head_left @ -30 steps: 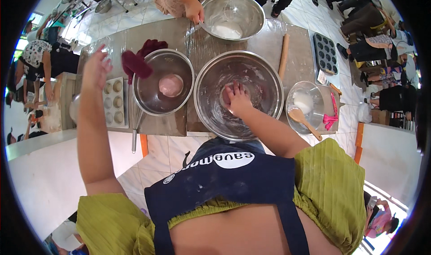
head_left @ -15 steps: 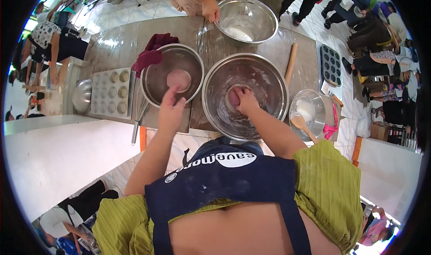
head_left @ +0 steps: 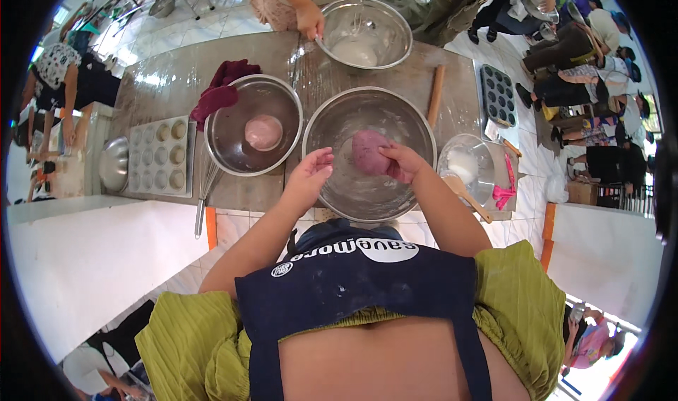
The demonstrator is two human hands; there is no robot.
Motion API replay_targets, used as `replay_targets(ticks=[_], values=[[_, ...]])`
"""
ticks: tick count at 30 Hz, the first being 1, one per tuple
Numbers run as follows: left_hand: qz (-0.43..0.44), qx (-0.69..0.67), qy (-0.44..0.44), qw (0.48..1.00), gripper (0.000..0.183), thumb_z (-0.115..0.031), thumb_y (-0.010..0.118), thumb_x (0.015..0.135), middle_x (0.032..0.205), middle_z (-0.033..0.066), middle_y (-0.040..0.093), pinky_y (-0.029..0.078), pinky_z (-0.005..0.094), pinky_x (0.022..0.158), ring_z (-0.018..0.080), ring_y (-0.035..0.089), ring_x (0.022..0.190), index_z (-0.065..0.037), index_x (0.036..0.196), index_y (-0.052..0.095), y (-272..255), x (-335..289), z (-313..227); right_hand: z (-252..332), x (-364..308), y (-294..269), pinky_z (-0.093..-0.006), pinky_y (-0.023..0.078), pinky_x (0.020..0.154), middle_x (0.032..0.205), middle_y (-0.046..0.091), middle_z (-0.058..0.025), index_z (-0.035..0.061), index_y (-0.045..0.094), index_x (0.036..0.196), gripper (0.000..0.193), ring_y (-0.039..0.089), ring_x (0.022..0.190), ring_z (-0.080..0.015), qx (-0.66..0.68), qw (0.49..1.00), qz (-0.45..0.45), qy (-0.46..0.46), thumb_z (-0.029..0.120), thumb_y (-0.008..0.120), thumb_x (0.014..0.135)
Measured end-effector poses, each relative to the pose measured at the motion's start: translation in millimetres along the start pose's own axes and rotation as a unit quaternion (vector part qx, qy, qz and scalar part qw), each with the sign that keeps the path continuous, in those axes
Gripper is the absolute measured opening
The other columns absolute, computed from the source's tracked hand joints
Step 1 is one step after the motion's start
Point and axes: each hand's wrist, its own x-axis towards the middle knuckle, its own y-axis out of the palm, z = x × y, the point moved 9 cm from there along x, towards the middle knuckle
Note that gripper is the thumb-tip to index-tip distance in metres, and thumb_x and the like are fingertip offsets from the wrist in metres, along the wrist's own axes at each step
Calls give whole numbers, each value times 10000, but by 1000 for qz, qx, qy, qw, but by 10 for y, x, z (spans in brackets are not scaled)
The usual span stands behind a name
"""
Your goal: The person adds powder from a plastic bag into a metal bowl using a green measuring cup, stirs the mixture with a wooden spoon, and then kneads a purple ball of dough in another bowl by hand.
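A ball of purple dough [head_left: 370, 152] is gripped at its right side by my right hand [head_left: 405, 163], held over the large steel bowl [head_left: 339, 196]. Flour streaks mark the inside of that bowl. My left hand [head_left: 311, 177] hovers at the bowl's left rim, fingers apart and holding nothing. A smooth, paler pink dough ball [head_left: 264, 132] lies in the smaller steel bowl [head_left: 236, 161] to the left. Over that bowl's far left rim hangs a dark red cloth [head_left: 215, 98].
Left stand a muffin tin [head_left: 159, 157] and a whisk [head_left: 205, 196]. Right are a rolling pin [head_left: 436, 93], a clear bowl [head_left: 480, 154] of white powder with a wooden spoon [head_left: 466, 196], and a dark muffin pan [head_left: 498, 96]. Across the table a person whisks in a steel bowl [head_left: 367, 37].
My right hand has lifted the purple dough from the bottom of the large bowl. My left hand has moved from the smaller bowl rightward to the large bowl's rim.
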Motion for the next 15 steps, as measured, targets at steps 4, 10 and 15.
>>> replay_targets(ticks=[4,10,15], values=[[-7,-55,-80,995,617,-340,561,934,1398,136,370,327,429,1034,263,348,1303,-98,1437,298,391,101,90,92,-413,371,-416,521,868,1326,515,-122,106,381,1399,701,576,1130,-283,179,979,97,-18,576,492,890],[112,-196,-87,970,713,-465,577,897,1388,122,404,304,440,1056,267,361,1306,-91,1434,293,879,252,75,-139,-437,409,-435,563,662,1303,529,-127,121,440,1343,829,586,1101,-296,260,952,161,-2,762,349,826],[93,-239,-97,962,590,-355,627,891,1291,106,500,388,414,1011,250,483,1202,-68,1349,389,964,254,31,-199,-467,495,-474,519,806,1266,549,-128,103,455,1323,787,589,1093,-284,135,990,15,33,730,344,859]])
